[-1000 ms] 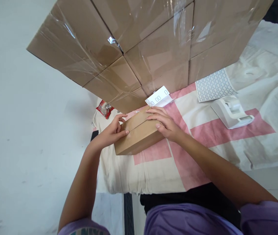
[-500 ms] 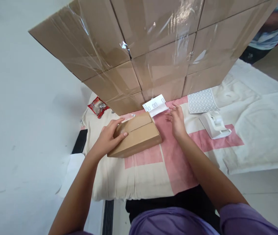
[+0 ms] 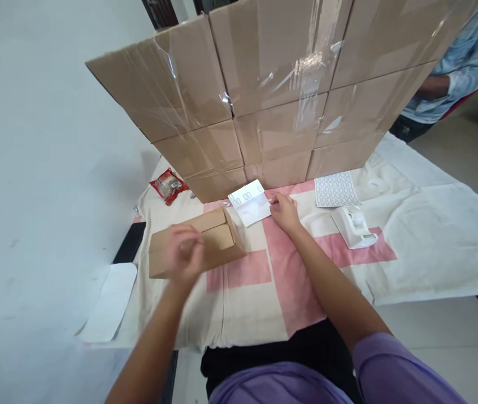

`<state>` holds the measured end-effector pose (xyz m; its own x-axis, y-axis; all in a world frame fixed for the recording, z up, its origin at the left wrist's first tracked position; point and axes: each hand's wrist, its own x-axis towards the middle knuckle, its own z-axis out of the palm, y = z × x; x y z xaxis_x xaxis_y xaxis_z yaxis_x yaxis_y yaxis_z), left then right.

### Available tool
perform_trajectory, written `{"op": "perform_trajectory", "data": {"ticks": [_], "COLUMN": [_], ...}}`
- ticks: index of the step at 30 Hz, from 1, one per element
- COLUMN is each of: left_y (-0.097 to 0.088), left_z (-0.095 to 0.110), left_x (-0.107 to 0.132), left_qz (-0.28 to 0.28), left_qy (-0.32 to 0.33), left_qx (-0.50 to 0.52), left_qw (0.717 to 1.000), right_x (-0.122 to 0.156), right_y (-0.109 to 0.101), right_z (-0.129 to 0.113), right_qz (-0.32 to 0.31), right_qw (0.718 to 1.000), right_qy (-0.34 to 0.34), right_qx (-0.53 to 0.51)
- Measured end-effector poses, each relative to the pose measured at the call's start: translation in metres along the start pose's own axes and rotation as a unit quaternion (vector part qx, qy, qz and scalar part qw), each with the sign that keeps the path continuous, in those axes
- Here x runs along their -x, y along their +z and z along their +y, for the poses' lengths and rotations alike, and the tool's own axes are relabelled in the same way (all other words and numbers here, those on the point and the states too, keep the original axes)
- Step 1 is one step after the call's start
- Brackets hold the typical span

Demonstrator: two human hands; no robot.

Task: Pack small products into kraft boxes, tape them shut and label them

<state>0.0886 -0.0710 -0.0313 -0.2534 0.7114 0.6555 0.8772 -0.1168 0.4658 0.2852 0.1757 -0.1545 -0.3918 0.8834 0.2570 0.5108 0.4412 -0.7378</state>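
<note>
The left hand [image 3: 186, 255] is showing blurred over the box [image 3: 222, 238]; whether it is gripping or spread cannot be told. The box is lying on the cloth [image 3: 411, 252], at 8 o'clock from the right hand [image 3: 283, 212], which is pinching the sheet [image 3: 251, 206] by its edge. The sheet is lying at the box's 1 o'clock, just before the cartons [image 3: 272, 95]. The dispenser [image 3: 354, 227] is sitting at the right hand's 3 o'clock.

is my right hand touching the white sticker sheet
Touching. The head view shows the right hand pinching the white sticker sheet at its right edge.
</note>
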Motion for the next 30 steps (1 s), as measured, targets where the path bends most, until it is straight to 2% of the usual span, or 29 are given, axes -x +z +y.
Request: {"op": "perform_trajectory", "data": {"ticks": [1, 2, 4, 6, 7, 9, 11, 14, 16, 18, 21, 23, 25, 26, 28, 30], "left_y": [0.024, 0.051, 0.105, 0.153, 0.171, 0.195, 0.204, 0.202, 0.2, 0.2, 0.203, 0.205, 0.207, 0.208, 0.209, 0.209], "left_z": [0.016, 0.031, 0.053, 0.064, 0.067, 0.067, 0.063, 0.06, 0.06, 0.06, 0.059, 0.057, 0.055, 0.054, 0.052, 0.051], "left_x": [0.011, 0.021, 0.036, 0.041, 0.042, 0.04, 0.038, 0.037, 0.036, 0.034, 0.032, 0.031, 0.031, 0.031, 0.03, 0.028], "left_qz": [-0.032, -0.09, -0.22, -0.301, -0.318, -0.309, -0.251, -0.148, -0.113, -0.099, -0.085, -0.076, -0.056, -0.043, -0.023, -0.008], "left_qy": [0.027, 0.06, 0.118, 0.122, 0.124, 0.136, 0.14, 0.113, 0.102, 0.091, 0.031, -0.03, -0.112, -0.162, -0.263, -0.328], "left_qx": [0.045, 0.077, 0.126, 0.155, 0.166, 0.196, 0.235, 0.283, 0.305, 0.328, 0.346, 0.346, 0.363, 0.384, 0.438, 0.481], "left_qw": [0.998, 0.991, 0.96, 0.933, 0.925, 0.921, 0.929, 0.941, 0.94, 0.935, 0.934, 0.935, 0.923, 0.908, 0.859, 0.813], "right_x": [0.002, 0.003, 0.007, 0.01, 0.011, 0.014, 0.015, 0.014, 0.01, 0.005, -0.004, -0.008, -0.009, -0.009, -0.007, -0.005], "right_y": [-0.001, -0.003, -0.008, -0.011, -0.013, -0.012, -0.008, -0.001, 0.002, 0.0, -0.01, -0.018, -0.025, -0.027, -0.03, -0.032], "right_z": [0.0, -0.001, -0.002, -0.004, -0.006, -0.01, -0.014, -0.017, -0.014, -0.008, 0.005, 0.012, 0.015, 0.015, 0.013, 0.01], "right_qz": [-0.003, -0.008, -0.025, -0.059, -0.08, -0.122, -0.142, -0.118, -0.073, -0.01, 0.072, 0.094, 0.084, 0.07, 0.038, 0.016], "right_qw": [1.0, 1.0, 0.999, 0.996, 0.993, 0.983, 0.976, 0.977, 0.987, 0.982, 0.923, 0.902, 0.876, 0.853, 0.798, 0.762], "right_qy": [-0.001, -0.004, -0.017, -0.048, -0.067, -0.107, -0.138, -0.158, -0.144, -0.092, 0.008, 0.041, 0.067, 0.085, 0.118, 0.139], "right_qx": [0.003, 0.008, 0.02, 0.044, 0.057, 0.081, 0.094, 0.078, 0.001, -0.164, -0.377, -0.419, -0.47, -0.511, -0.589, -0.632]}}
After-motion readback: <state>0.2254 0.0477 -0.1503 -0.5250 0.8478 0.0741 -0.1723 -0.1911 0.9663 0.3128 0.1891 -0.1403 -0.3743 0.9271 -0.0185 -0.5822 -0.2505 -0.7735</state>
